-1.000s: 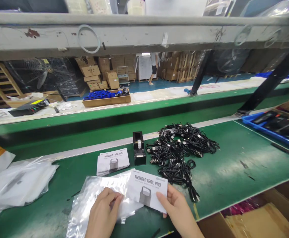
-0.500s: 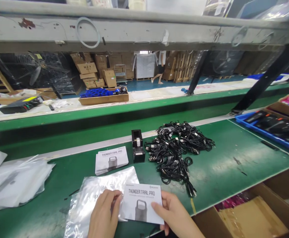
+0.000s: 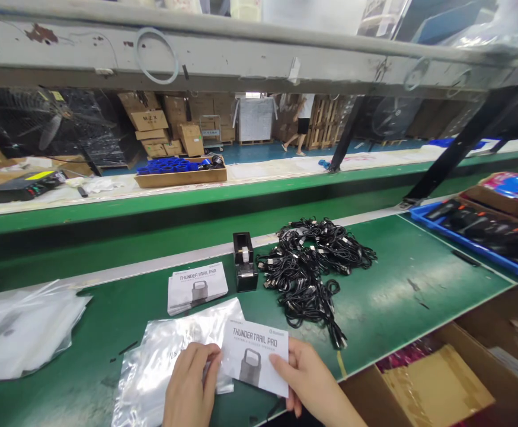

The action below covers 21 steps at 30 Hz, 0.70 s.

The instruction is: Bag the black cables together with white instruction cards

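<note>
My right hand (image 3: 306, 376) grips a white printed booklet (image 3: 255, 357), thumb on its front and fingers behind. The cover reads "THUNDER TRAIL PRO" over a picture of a portable speaker. Beside the booklet's left edge, my left hand (image 3: 193, 376) is closed, its thumb and fingers pinched at a clear plastic bag (image 3: 152, 347). The fingertips partly hide what they grip. The bag lies flat on the green bench, part of it beneath the booklet. Just behind it is a stack of matching booklets (image 3: 197, 289).
A black tape dispenser (image 3: 245, 264) stands behind the hands, left of a heap of black cables (image 3: 312, 267). More clear bags (image 3: 28, 332) lie at left. A blue tray (image 3: 476, 243) of black items and an open carton (image 3: 437, 385) are at right. Someone walks (image 3: 303, 115) in the background.
The booklet has tilted slightly clockwise, and its left edge has risen a little. Both hands keep nearly the same pose. The view has shifted slightly to the right.
</note>
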Motion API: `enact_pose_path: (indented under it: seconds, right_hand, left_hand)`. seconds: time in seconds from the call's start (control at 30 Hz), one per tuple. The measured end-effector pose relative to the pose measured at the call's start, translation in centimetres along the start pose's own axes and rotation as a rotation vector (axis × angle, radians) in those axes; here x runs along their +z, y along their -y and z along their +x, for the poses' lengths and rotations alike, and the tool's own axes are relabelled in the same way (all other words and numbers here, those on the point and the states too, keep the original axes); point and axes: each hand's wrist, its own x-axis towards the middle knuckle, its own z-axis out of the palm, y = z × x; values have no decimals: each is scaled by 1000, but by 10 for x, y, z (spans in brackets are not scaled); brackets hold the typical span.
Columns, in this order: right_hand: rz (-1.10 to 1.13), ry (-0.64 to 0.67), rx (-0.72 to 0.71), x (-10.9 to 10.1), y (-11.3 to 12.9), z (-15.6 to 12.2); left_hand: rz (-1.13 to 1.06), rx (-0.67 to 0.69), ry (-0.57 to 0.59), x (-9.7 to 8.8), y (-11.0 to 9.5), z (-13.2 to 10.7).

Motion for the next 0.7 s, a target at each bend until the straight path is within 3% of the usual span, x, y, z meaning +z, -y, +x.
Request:
enact_pose_path:
  seconds: [0.13, 0.33, 0.53, 0.7]
  right_hand:
    - [-39, 101, 37, -6, 4, -1]
    - [-123, 147, -68, -10, 15, 12]
    - [-70, 380, -8, -23, 13, 12]
    - [147, 287, 13, -13, 17, 22]
  left_hand:
    - [4, 1, 21, 0, 0, -1]
    - [75, 73, -17, 3, -1, -1]
    - [116, 122, 15, 1, -2, 1]
    - [-37, 59, 57, -4, -8, 1]
